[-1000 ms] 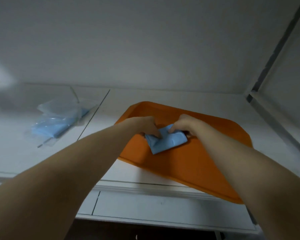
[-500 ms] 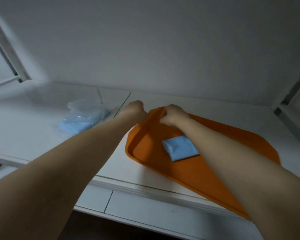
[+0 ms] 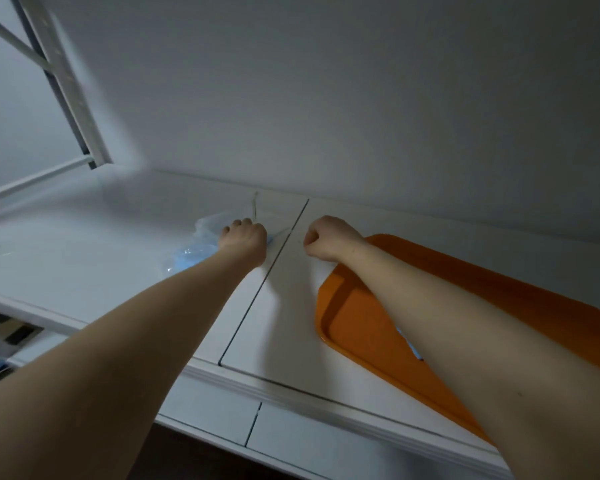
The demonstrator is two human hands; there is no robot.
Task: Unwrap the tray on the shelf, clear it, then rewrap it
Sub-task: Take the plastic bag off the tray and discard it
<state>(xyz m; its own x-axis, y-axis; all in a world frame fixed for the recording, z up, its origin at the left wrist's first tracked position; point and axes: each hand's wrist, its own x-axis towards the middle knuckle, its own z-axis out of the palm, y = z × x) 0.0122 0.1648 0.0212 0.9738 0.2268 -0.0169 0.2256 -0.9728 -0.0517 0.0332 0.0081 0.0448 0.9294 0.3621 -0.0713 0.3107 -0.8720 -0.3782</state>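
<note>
Both our hands reach across the white shelf (image 3: 84,265) beside the orange tray (image 3: 361,323).
Centre left, a clear bag (image 3: 193,251) of blue stuff lies under our left hand (image 3: 245,239), fingers curled; we cannot tell if it grips. Our right hand (image 3: 326,241) is a fist at the tray's upper-left corner, hold unclear. On the tray, lower right, a blue packet (image 3: 411,346) peeks from under our forearm (image 3: 465,323).

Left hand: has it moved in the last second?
Yes. The left hand was over the orange tray; it has gone leftward across the shelf seam and now sits at the plastic bag, fingers curled.
</note>
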